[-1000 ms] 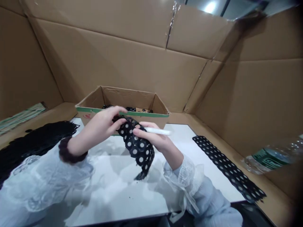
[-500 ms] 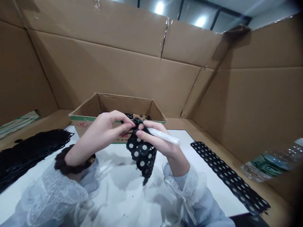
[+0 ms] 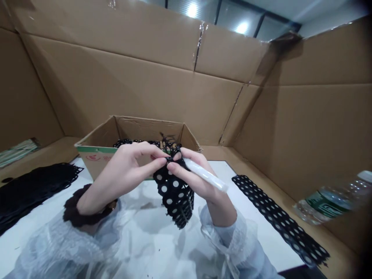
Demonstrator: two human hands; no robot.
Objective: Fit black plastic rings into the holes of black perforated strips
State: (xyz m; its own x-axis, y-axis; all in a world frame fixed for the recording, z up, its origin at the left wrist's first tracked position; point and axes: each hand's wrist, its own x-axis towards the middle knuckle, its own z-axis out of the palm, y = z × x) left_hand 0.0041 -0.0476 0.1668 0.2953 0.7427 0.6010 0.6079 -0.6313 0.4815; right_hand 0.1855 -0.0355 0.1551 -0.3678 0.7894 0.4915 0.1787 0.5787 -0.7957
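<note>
At the far left of the open cardboard box lies a dark pile of black lacy material, which no hand touches; this part seems to be untouched for now. In front of the left part of the box comes the left hand. Its thumb and index finger are almost closed, and they pinch the upper edge of a black dotted strip. Inside the box, black perforated pieces are already lying, but how many, I cannot tell.

The black dotted strip itself is in front of the right half of the box, outside of it, hanging bent from the fingers of both hands. Thin black threads stand up above the fingertips, so I judge that the work on this strip is not yet finished. The right hand, in front of the box's right corner, is half closed: thumb and fingers grip the same strip, and a white tube is kept in this hand too.

To the right of the box, a flat spotted length lies straight, with no hand on it; whether it is finished, I cannot tell. Farther right of the box is a plastic bottle.
</note>
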